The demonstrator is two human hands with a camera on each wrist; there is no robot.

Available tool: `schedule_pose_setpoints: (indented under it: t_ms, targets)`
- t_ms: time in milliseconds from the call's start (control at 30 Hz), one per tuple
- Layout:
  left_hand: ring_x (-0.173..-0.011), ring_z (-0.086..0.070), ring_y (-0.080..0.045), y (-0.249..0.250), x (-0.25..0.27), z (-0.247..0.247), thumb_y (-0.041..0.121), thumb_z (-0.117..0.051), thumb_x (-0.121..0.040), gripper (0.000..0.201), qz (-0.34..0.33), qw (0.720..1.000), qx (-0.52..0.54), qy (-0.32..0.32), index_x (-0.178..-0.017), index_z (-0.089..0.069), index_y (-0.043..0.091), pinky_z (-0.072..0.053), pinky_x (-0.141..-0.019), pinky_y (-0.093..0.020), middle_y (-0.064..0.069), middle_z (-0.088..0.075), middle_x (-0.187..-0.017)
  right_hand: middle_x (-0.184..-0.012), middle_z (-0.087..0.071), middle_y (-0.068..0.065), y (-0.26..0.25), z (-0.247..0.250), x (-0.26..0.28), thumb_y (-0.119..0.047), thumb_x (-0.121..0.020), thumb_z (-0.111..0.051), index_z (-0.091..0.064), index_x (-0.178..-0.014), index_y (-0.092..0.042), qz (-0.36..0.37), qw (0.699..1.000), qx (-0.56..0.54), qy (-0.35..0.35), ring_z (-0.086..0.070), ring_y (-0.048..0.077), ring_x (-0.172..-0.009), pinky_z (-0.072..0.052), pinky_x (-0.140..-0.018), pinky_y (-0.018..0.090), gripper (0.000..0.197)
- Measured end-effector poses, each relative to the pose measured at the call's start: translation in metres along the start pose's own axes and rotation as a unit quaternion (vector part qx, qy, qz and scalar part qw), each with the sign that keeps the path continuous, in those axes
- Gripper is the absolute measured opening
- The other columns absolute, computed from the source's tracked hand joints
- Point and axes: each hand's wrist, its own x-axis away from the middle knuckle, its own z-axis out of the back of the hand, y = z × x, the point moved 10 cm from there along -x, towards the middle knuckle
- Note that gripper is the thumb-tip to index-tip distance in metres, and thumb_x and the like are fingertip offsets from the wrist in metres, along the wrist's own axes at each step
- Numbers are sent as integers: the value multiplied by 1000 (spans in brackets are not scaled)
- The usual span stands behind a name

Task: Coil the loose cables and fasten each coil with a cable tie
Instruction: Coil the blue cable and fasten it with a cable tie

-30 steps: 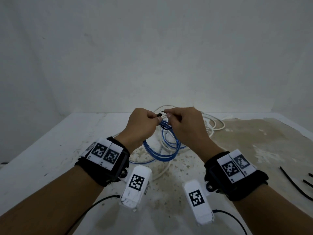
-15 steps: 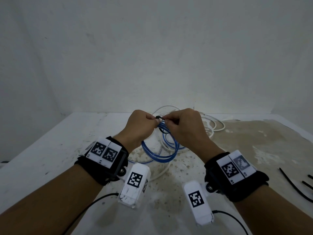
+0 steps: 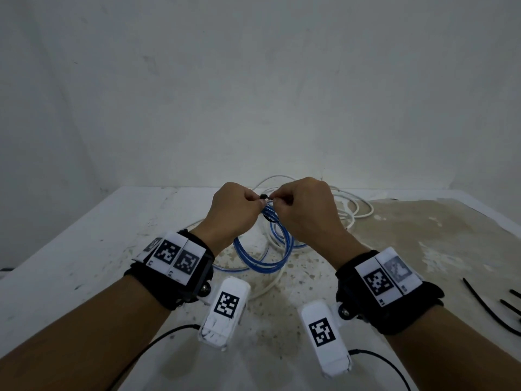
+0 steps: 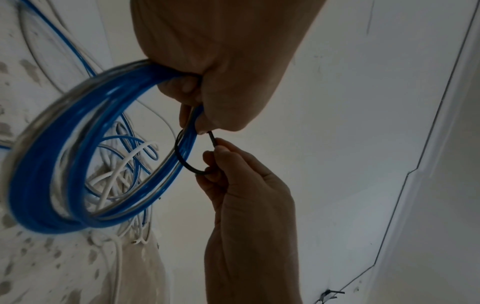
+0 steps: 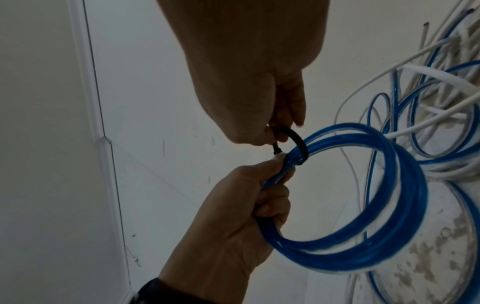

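Observation:
I hold a blue cable coil above the table, gripped at its top by my left hand, whose fingers curl round the strands. A black cable tie loops loosely round those strands. My right hand pinches the tie's strap just beside the left fingertips. The tie's small head sits between the two hands. The coil hangs below both hands, and the tie's loop stands wider than the bundle.
Loose white cables and more blue cable lie tangled on the stained white table behind the coil. Several spare black cable ties lie at the right edge. A plain wall stands behind the table.
The tie's free tip, which stuck out above my fingers a second ago, has gone between the fingertips. The hands have closed together, and the tie now forms a loop round the coil.

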Motion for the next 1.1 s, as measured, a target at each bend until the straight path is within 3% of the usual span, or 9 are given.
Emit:
schedule_pose_setpoints:
  t_ms: [167,267,367,467,567,700,833,967,1100]
  targets:
    - [-49,-46,-14,9,0,-1,19,-64,-91,21,-45,997,-68,-5,-79,-77,8,-40,-53,-27,-3,-59,-56,-73,-74,4,2,-5,-4,-10,-84,-64,-80,-84,-13,-22,1000,-12,-5,-66,19,-66,-55,-64,33,16]
    - [-71,-67,-23,18,2,-5,19,-61,-92,20,-92,988,-123,-12,-84,-78,12,-55,-70,-36,-7,-72,-72,-71,-66,-4,15,-7,-9,-15,-83,-71,-71,-81,-12,-63,997,-39,16,-62,13,-69,-52,-65,30,3]
    - [-80,-69,-23,21,2,-2,20,-63,-92,18,-111,987,-115,-14,-88,-79,13,-55,-77,-40,-8,-74,-79,-65,-63,-7,27,-13,-7,-29,-84,-76,-64,-85,-14,-109,990,-83,9,-61,9,-67,-47,-61,22,19]
    - [-79,-68,-20,22,4,-7,23,-65,-92,17,-129,985,-102,-46,-88,-80,14,-53,-76,-37,-7,-74,-80,-67,-66,16,41,-24,-5,-36,-89,-69,-69,-75,-2,-180,968,-171,-33,-59,16,-62,-50,-61,34,36]
    - [-65,-61,-18,18,7,-13,22,-67,-91,17,-129,986,-77,-72,-86,-79,13,-44,-64,-31,-12,-72,-77,-79,-57,25,47,-37,2,-23,-89,-71,-63,-75,1,-256,925,-264,-96,-52,22,-72,-44,-58,31,28]
    - [-43,-48,4,20,11,-18,15,-65,-93,15,-128,986,-39,-103,-86,-78,10,-31,-49,-8,16,-61,-52,-82,-56,16,47,-38,-6,-6,-96,-58,-55,-75,-1,-271,911,-296,-92,-57,22,-78,-47,-66,34,22]
    - [-38,-46,4,19,10,-20,8,-59,-96,18,-91,989,32,-116,-91,-75,1,-31,-44,-6,17,-56,-45,-79,-63,10,61,-39,-8,-22,-96,-63,-62,-82,-4,-328,868,-368,-58,-64,22,-72,-57,-67,34,23]
    - [-40,-30,-8,1,5,-18,7,-57,-97,20,-27,986,109,-125,-86,-72,0,-25,-45,-20,13,-43,-39,-78,-67,11,51,-49,-8,-24,-92,-68,-61,-64,-11,-265,889,-360,-97,-64,24,-70,-57,-81,52,32]
    - [-47,-24,-15,-8,7,-23,13,-57,-98,23,-4,983,133,-128,-88,-73,1,-19,-49,-26,10,-42,-42,-65,-61,9,46,-29,-19,-26,-97,-61,-58,-62,-6,-191,953,-233,-17,-57,23,-62,-53,-70,41,40]
